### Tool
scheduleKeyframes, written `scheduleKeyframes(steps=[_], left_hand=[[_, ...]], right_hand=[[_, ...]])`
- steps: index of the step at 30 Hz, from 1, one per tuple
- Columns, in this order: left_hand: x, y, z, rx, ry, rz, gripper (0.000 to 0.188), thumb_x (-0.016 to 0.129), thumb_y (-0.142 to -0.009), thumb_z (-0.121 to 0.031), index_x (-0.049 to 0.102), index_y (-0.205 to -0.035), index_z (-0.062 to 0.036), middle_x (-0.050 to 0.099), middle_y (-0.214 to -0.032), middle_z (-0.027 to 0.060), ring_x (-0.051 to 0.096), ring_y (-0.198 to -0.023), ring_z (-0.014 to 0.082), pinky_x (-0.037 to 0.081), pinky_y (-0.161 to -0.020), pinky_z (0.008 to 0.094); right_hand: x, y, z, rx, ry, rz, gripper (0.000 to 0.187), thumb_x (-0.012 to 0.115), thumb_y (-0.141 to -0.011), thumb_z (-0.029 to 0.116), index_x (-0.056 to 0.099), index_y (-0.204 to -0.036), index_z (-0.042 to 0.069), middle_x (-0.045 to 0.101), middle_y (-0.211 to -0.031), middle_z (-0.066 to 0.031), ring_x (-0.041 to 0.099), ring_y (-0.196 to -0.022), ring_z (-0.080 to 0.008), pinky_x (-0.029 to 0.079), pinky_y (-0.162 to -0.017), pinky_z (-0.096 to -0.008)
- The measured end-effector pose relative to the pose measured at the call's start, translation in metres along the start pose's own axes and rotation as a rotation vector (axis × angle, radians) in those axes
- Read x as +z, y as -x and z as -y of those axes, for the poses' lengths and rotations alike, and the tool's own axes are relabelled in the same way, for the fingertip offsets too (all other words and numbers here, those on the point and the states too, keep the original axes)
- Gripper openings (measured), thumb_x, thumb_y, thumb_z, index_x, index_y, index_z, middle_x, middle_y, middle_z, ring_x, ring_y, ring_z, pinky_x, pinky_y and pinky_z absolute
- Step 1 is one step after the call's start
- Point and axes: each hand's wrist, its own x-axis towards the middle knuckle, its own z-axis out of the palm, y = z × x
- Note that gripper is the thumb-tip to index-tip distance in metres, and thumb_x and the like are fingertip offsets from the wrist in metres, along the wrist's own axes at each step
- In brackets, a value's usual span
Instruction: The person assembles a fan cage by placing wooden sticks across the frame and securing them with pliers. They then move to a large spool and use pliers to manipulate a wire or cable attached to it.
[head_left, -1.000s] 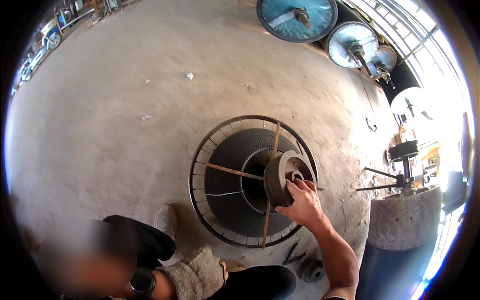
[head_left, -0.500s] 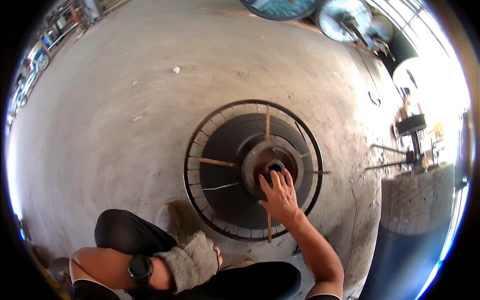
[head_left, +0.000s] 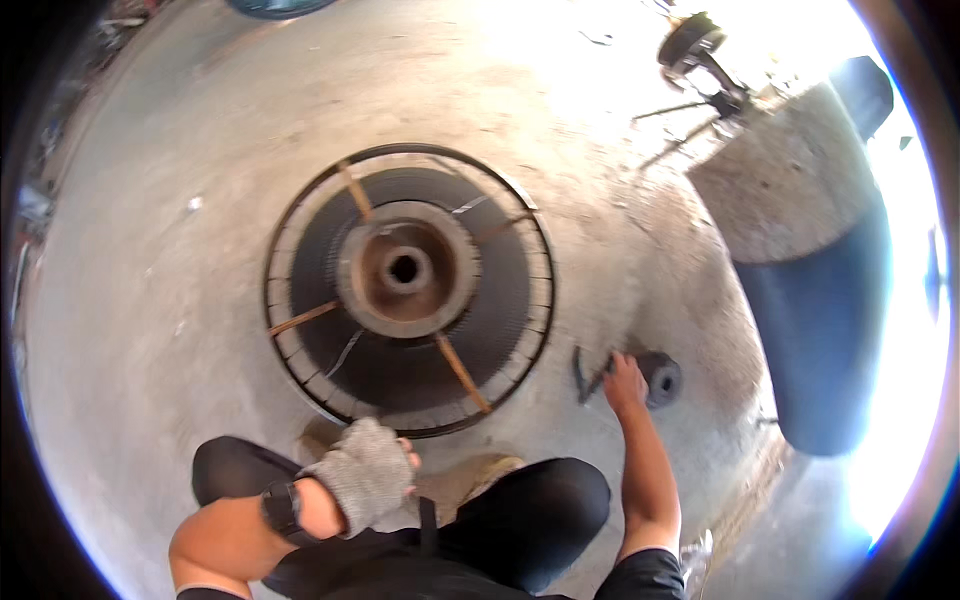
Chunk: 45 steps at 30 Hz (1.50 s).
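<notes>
A big round metal assembly (head_left: 315,370) lies on the floor before me: a thin outer ring, a dark ridged disc, several rusty bars and a brown hub (head_left: 457,285) with a central hole. Down to its right, my right hand (head_left: 625,383) reaches to the floor, at a dark metal tool (head_left: 586,384). Blur and the hand hide the tool's kind and the fingers' grip. Touching or just beside that hand is a grey cylinder (head_left: 662,382) with a hole in its end. My left hand (head_left: 368,468), in a grey fingerless glove, rests by my knee with its fingers curled; its palm is hidden.
A concrete block (head_left: 790,180) and a blue drum-like body (head_left: 820,340) stand at the right. Beyond the block is a dark wheel on a metal shaft (head_left: 690,45). My shoe (head_left: 490,475) is close to the ring's near edge.
My right hand has left the hub and moved right, down to the tool and grey cylinder. The view has swung right, so the assembly appears farther left and turned. My left hand stays curled.
</notes>
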Motion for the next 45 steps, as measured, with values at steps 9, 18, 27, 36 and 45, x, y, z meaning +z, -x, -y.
scheduleKeyframes(steps=[9,18,27,36,45], left_hand=[[0.028,-0.021,-0.038,0.026,-0.043,0.015,0.015,0.059,-0.081,-0.022,0.066,-0.083,-0.0088,0.063,-0.075,0.0063,0.065,-0.072,0.0264,0.047,-0.061,0.0404],[0.02,-0.041,-0.028,0.087,-0.029,0.142,0.026,0.064,-0.084,-0.035,0.066,-0.089,-0.0099,0.064,-0.082,0.007,0.066,-0.075,0.0274,0.046,-0.062,0.0431],[-0.001,-0.047,-0.034,0.184,-0.017,0.102,0.033,0.063,-0.085,-0.039,0.06,-0.087,-0.0063,0.058,-0.077,0.0116,0.061,-0.072,0.0315,0.043,-0.069,0.0439],[0.003,-0.041,-0.032,0.172,0.054,0.009,0.031,0.063,-0.084,-0.037,0.061,-0.083,-0.0064,0.058,-0.076,0.011,0.061,-0.071,0.0308,0.043,-0.067,0.0432],[0.0,-0.034,-0.034,0.173,-0.057,0.037,0.032,0.064,-0.084,-0.039,0.063,-0.086,-0.0066,0.06,-0.076,0.011,0.062,-0.072,0.0307,0.043,-0.066,0.0423]], right_hand=[[0.085,-0.01,-0.044,-0.282,0.456,0.053,0.018,0.061,-0.08,0.008,0.065,-0.097,0.01,0.059,-0.109,-0.0116,0.059,-0.105,-0.0327,0.049,-0.084,-0.0449],[0.121,0.041,-0.033,-0.352,0.078,0.161,0.006,0.063,-0.079,0.015,0.061,-0.078,0.01,0.062,-0.082,-0.0132,0.063,-0.08,-0.0352,0.05,-0.068,-0.0493],[0.078,0.097,0.028,0.087,-0.156,-0.05,0.084,0.078,-0.075,0.045,0.044,-0.135,-0.003,0.044,-0.138,-0.0231,0.044,-0.125,-0.0422,0.039,-0.103,-0.0484],[0.104,0.133,0.048,0.379,-0.131,0.159,0.093,0.084,-0.065,0.046,0.043,-0.131,-0.005,0.048,-0.13,-0.0274,0.048,-0.121,-0.0448,0.041,-0.101,-0.0497],[0.119,0.136,0.044,0.294,-0.166,0.121,0.07,0.082,-0.06,0.026,0.046,-0.114,-0.001,0.049,-0.116,-0.0238,0.047,-0.116,-0.0441,0.045,-0.094,-0.0519]])
